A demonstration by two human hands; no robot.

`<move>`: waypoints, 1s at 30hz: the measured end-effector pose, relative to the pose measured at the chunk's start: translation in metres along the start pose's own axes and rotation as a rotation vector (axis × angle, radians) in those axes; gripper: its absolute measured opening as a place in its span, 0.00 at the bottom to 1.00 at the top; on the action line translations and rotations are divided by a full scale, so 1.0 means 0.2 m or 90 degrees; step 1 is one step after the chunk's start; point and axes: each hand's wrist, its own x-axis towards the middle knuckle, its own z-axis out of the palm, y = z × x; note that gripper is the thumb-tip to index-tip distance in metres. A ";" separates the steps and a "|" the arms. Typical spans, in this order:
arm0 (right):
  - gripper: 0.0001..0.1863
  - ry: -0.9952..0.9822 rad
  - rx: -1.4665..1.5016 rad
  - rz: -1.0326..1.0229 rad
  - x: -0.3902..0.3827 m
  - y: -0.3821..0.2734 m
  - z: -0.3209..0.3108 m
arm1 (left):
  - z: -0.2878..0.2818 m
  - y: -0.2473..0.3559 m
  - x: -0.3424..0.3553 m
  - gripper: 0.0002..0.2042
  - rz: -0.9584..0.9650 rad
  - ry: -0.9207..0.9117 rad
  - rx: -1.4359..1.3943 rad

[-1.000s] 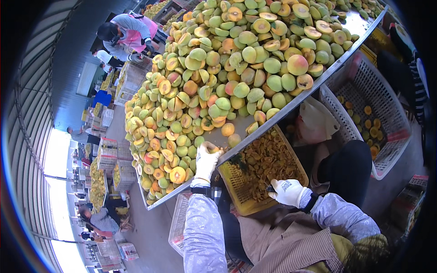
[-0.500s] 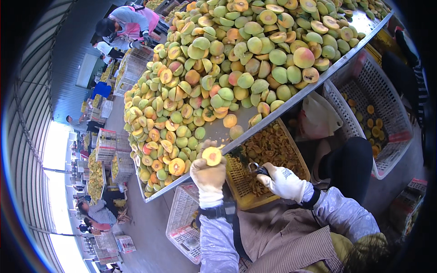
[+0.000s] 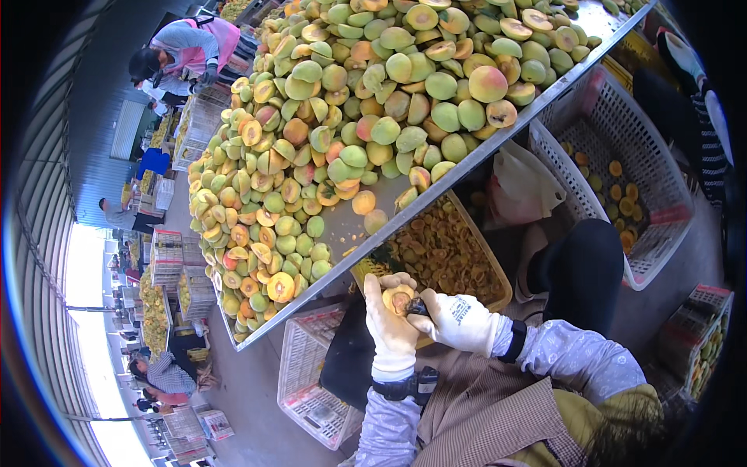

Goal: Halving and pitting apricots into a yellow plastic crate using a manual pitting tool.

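Space over my checked apron (image 3: 498,420) is free, bounded ahead by the table's metal rim (image 3: 467,164), which slants up to the right; my two hands meet just on my side of it, above the near end of the yellow crate (image 3: 488,254). My left hand (image 3: 391,327) rises from below, its gloved fingers curled into a cup around a fruit half (image 3: 398,301). My right hand (image 3: 461,321) comes in from the right, closed round a dark-handled tool (image 3: 418,308) — its working end is lost between glove and fruit. That half sits between my gloves, cut face turned up toward me; it looks roundish, so I cannot tell a long axis. One white crate (image 3: 299,373) stands low on my left, another white crate (image 3: 566,175) beyond my knee on the right. Past the rim lies a heap of fruit (image 3: 373,101), many pieces halved, with a bare patch beside it. Farther off, a person in pink (image 3: 218,43) bends over pale crates (image 3: 204,121).
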 end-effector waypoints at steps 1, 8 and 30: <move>0.24 -0.018 0.041 -0.012 0.00 0.02 0.01 | 0.02 0.00 -0.01 0.20 0.002 0.005 0.033; 0.24 -0.107 0.270 0.002 -0.02 0.08 0.03 | -0.05 -0.06 0.01 0.17 0.038 -0.105 0.036; 0.18 0.036 -0.030 0.059 0.02 0.30 0.05 | -0.30 -0.18 0.15 0.20 -0.223 -0.071 -0.247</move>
